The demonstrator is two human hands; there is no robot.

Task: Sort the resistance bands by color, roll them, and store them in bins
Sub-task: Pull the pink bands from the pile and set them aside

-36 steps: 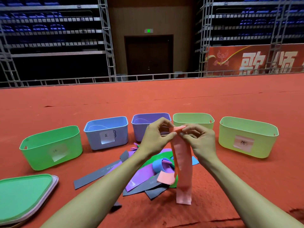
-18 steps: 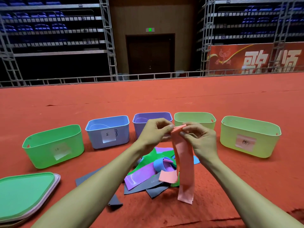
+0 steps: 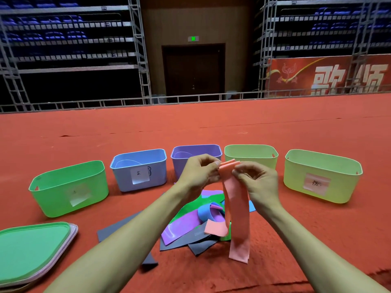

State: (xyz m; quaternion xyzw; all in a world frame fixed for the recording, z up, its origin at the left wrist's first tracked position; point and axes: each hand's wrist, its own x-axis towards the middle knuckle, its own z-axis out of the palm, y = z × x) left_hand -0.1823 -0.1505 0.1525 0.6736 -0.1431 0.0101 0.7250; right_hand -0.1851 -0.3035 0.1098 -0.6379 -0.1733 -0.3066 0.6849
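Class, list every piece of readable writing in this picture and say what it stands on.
"蓝": blue bin's label.
"歌颂": red banner.
Too blurred or small to read: green bin's label, rightmost bin's pink label, exit sign.

Both bare forearms reach forward from the lower corners and meet mid-frame. The left hand (image 3: 198, 173) and right hand (image 3: 259, 182) are raised close together with fingers curled. Each pinches the top end of a band (image 3: 236, 208) between thumb and fingertips.
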